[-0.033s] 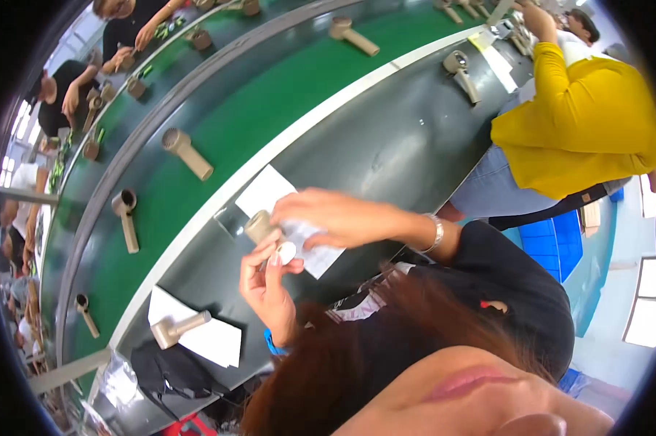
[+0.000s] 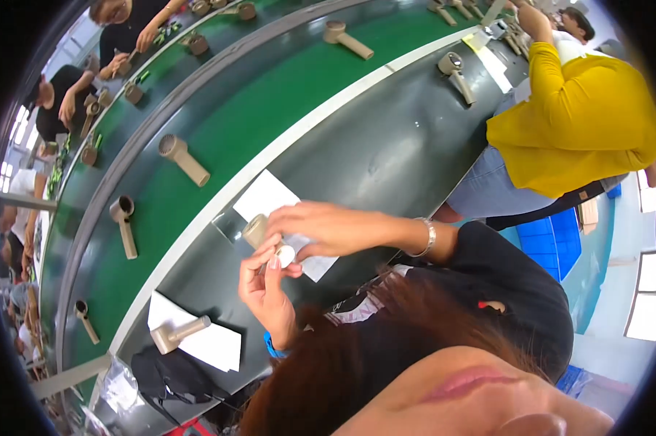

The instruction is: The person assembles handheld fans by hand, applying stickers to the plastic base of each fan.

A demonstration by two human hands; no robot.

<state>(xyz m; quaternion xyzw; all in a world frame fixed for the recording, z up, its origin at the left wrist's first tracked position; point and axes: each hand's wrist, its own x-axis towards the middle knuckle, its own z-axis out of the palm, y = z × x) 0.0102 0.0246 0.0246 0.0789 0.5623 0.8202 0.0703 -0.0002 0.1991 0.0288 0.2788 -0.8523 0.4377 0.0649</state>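
Note:
Both my hands meet over the dark worktop, close to a beige, cylinder-shaped hair dryer part (image 2: 254, 229). My left hand (image 2: 271, 289) is closed, its thumb and fingertips pinching a small white disc (image 2: 286, 255); its upper fingers touch the beige part. My right hand (image 2: 326, 231) curves over from the right, fingers bent down against the beige part, and partly hides it. Whether the disc is joined to the beige part cannot be seen. Beneath the hands lie white paper sheets (image 2: 264, 195). To the left, another beige hair dryer (image 2: 179, 335) rests on white paper (image 2: 222, 347).
A green conveyor belt (image 2: 248, 123) beyond the white rail carries several beige hair dryers (image 2: 184, 160). One more hair dryer (image 2: 455, 76) lies on the worktop at far right, near a co-worker in yellow (image 2: 575, 123). A black bag (image 2: 169, 374) sits at lower left. Other people work across the belt.
My right hand has come slightly lower, closer to my left fingertips. My left hand and the white disc stay almost where they were. The whole view has shifted a little.

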